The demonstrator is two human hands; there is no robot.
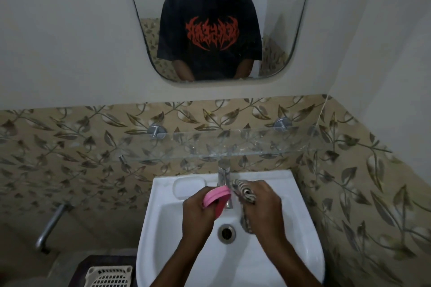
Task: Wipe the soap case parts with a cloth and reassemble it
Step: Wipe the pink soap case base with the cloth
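Observation:
Over the white sink [168, 228], my left hand [198, 214] grips a pink soap case [215, 196], held tilted with its edge toward the tap. A darker pink part shows below it near my palm. My right hand [263, 207] is closed around a striped cloth [245, 192], which is bunched at the fingertips and hangs down toward the drain. The cloth touches or nearly touches the right edge of the case. Both hands are just in front of the tap.
A chrome tap [224, 175] stands at the back of the sink, with a drain [226, 233] below. A glass shelf [233, 144] juts out above the tap. A mirror [217, 18] hangs on the wall. A white plastic basket [109, 276] sits low at left beside a wall pipe [50, 226].

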